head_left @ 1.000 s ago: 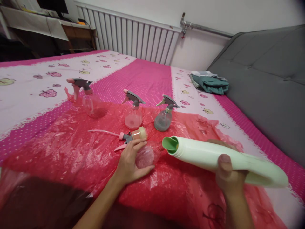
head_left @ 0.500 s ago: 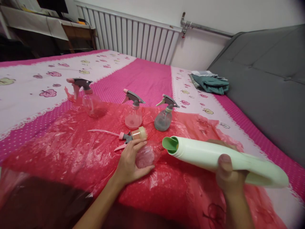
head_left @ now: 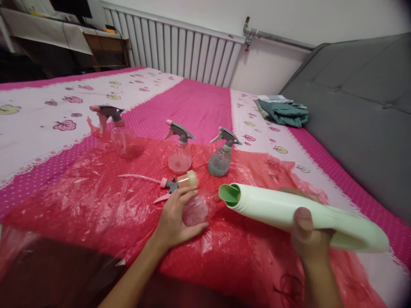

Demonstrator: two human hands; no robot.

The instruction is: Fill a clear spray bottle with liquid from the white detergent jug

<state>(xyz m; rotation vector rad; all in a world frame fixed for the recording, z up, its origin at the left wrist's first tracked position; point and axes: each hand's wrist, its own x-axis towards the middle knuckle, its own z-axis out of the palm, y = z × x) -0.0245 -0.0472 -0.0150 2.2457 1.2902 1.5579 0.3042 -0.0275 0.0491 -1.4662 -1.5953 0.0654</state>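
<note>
My left hand (head_left: 176, 218) is wrapped round a clear pink spray bottle (head_left: 198, 208) without its head, its neck tilted to the right. In my right hand (head_left: 306, 233) is a pale green jug-like bottle (head_left: 276, 207), tipped nearly level. Its green spout (head_left: 228, 193) is at the small bottle's mouth; whether they touch I cannot tell. Just beyond my left fingers lie a pink and grey spray head (head_left: 168, 184) with a thin tube and a small yellowish-capped container (head_left: 189, 178). Any liquid passing between the bottles is not visible.
Behind stand three spray bottles with heads: a pink one (head_left: 120, 137) at left, another pink one (head_left: 180, 158) and a greenish one (head_left: 220, 160). Red plastic sheeting (head_left: 96, 192) covers part of the bed. Folded cloths (head_left: 284, 112) lie near the grey headboard (head_left: 356, 85).
</note>
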